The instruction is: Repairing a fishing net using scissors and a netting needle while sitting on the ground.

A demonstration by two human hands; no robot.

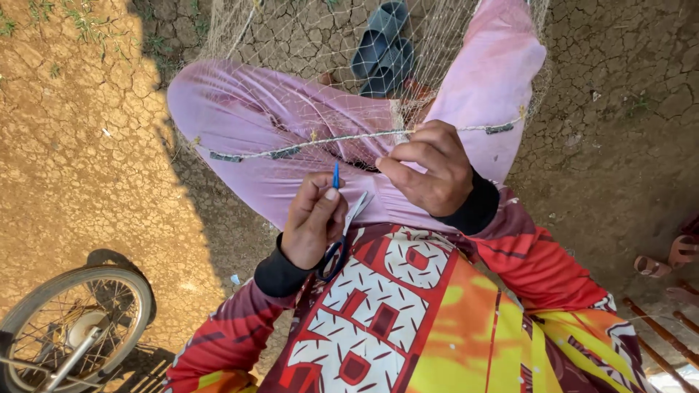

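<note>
Our left hand [314, 218] is closed around small blue-handled metal scissors [342, 236] and pinches a thin blue netting needle [336, 175] upright. Our right hand [429, 169] grips the pale mesh fishing net's weighted edge rope [291, 149], stretched across our pink-trousered knees [240, 109].

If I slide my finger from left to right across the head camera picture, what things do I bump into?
Bicycle wheel → left hand, holding a blue needle and small scissors → right hand, pinching the net's rope edge → a foot in a sandal at the far right.
</note>
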